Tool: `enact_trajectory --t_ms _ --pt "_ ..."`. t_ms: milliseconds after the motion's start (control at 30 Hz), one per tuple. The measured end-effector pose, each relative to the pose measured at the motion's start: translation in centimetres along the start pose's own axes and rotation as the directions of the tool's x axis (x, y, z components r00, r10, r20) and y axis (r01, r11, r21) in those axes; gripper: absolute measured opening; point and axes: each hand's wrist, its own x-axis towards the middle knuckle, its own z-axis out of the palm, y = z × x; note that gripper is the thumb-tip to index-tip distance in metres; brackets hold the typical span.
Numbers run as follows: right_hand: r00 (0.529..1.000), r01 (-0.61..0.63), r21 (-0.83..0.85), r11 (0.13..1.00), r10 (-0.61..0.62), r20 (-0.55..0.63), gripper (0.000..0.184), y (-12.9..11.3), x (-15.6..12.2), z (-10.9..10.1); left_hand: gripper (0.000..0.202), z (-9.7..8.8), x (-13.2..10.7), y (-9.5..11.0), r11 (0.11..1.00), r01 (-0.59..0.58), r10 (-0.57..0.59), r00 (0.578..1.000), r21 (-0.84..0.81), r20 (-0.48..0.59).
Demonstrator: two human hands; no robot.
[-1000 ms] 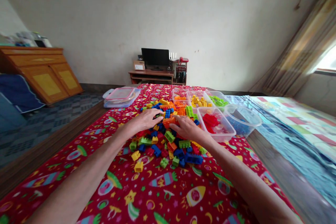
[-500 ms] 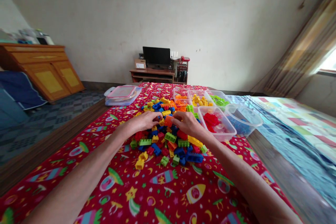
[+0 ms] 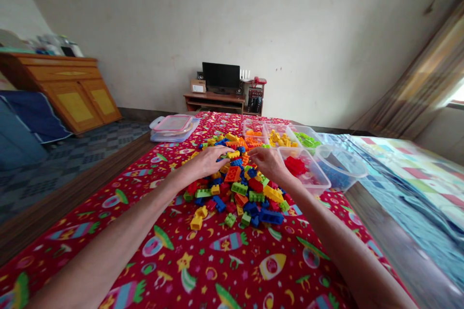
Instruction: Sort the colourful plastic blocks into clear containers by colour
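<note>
A heap of colourful plastic building blocks (image 3: 232,193) lies on a red patterned bedspread (image 3: 119,231). My left hand (image 3: 206,161) rests on the heap's far left side, its fingers over blue and yellow blocks. My right hand (image 3: 266,163) reaches over the heap's right side, its fingertips among the blocks. An orange block (image 3: 232,174) sits between my hands, touching neither. Nearby, to the right, stands a clear tray of red blocks (image 3: 314,174). Neither hand shows a block in its grip.
Further clear trays hold orange (image 3: 252,128), yellow (image 3: 279,128) and green blocks (image 3: 308,131). A clear tub of blue blocks (image 3: 348,164) stands at the bedspread's right edge. A lidded plastic box (image 3: 174,129) sits far left. A wooden cabinet (image 3: 74,101) and a low desk with a monitor (image 3: 221,77) stand beyond.
My right hand has drawn off the orange block and moved toward the far side of the heap. The orange block stays on the heap. The view has tilted slightly.
</note>
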Motion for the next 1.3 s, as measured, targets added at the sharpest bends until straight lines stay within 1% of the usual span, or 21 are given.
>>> enact_trajectory --t_ms 67,100,167,233,267,333,433,500,567,667,733,800,867,933,1000,1100,1167,1233,1300 --pt "0.999 0.009 -0.009 1.0 -0.008 0.051 0.026 0.0 0.0 -0.4 0.038 0.7 0.1 0.6 0.994 -0.077 0.079 0.997 -0.08 0.021" --pt "0.995 0.029 -0.008 1.0 -0.028 0.098 0.025 0.0 -0.1 -0.8 0.037 1.0 0.1 0.9 0.988 -0.108 0.114 0.992 -0.114 0.046" --pt "0.968 0.088 0.001 0.996 -0.086 0.236 0.025 -0.2 -0.2 -1.5 0.034 1.4 0.1 1.3 0.98 -0.134 0.147 0.986 -0.149 0.081" --pt "0.916 0.142 0.003 0.99 -0.132 0.38 0.029 -0.3 -0.4 -2.1 0.031 1.5 0.2 1.3 0.981 -0.129 0.143 0.986 -0.144 0.087" --pt "0.891 0.163 -0.004 0.987 -0.146 0.429 0.031 -0.4 -0.5 -2.3 0.029 1.5 0.2 1.3 0.984 -0.117 0.128 0.988 -0.133 0.082" --pt "0.866 0.204 -0.028 0.979 -0.167 0.472 0.032 -0.5 -0.7 -2.4 0.025 1.3 0.3 1.1 0.991 -0.078 0.086 0.993 -0.105 0.076" --pt "0.865 0.253 -0.054 0.966 -0.201 0.459 0.032 -0.7 -0.9 -2.1 0.019 1.1 0.4 0.9 0.998 -0.023 0.029 0.996 -0.065 0.09" --pt "0.875 0.267 -0.058 0.962 -0.216 0.433 0.034 -0.9 -1.0 -1.9 0.017 1.1 0.3 0.8 0.999 -0.016 0.02 0.996 -0.052 0.092" --pt "0.893 0.268 -0.056 0.962 -0.226 0.39 0.036 -1.0 -0.9 -1.8 0.015 1.3 0.2 0.6 0.997 -0.051 0.054 0.997 -0.053 0.061" --pt "0.924 0.258 -0.057 0.964 -0.229 0.307 0.037 -1.1 -0.8 -1.5 0.016 1.4 0.2 0.3 0.989 -0.136 0.135 0.991 -0.067 -0.013" --pt "0.934 0.259 -0.048 0.965 -0.237 0.266 0.034 -1.3 -0.9 -1.2 0.019 1.4 0.3 0.1 0.984 -0.154 0.149 0.987 -0.092 -0.053" --pt "0.932 0.288 -0.039 0.957 -0.27 0.242 0.033 -1.5 -1.0 -0.8 0.024 1.2 0.5 0.0 0.981 -0.135 0.126 0.989 -0.138 -0.071" --pt "0.918 0.343 -0.067 0.937 -0.319 0.235 0.034 -1.8 -1.2 -0.4 0.031 1.0 0.7 -0.1 0.975 -0.098 0.087 0.994 -0.199 -0.061" --pt "0.9 0.396 -0.123 0.91 -0.357 0.251 0.036 -2.2 -1.5 -0.2 0.038 0.8 0.8 -0.1 0.963 -0.058 0.053 0.998 -0.262 -0.025" --pt "0.889 0.416 -0.152 0.897 -0.367 0.273 0.035 -2.3 -1.6 -0.2 0.044 0.6 0.8 0.0 0.951 -0.01 0.016 1.0 -0.309 0.02" --pt "0.886 0.419 -0.088 0.903 -0.386 0.258 0.032 -2.1 -1.3 -0.4 0.05 0.3 0.7 0.2 0.93 0.052 -0.026 0.997 -0.364 0.075" --pt "0.89 0.413 -0.025 0.911 -0.397 0.224 0.028 -1.7 -1.0 -0.7 0.051 0.1 0.7 0.3 0.918 0.074 -0.045 0.995 -0.389 0.084" --pt "0.908 0.376 0.0 0.927 -0.368 0.202 0.021 -1.3 -0.7 -1.2 0.048 -0.1 0.6 0.4 0.925 0.091 -0.076 0.996 -0.369 0.056" --pt "0.937 0.301 -0.033 0.953 -0.289 0.195 0.014 -1.2 -0.5 -1.9 0.039 -0.1 0.6 0.5 0.95 0.099 -0.103 0.995 -0.295 0.005"
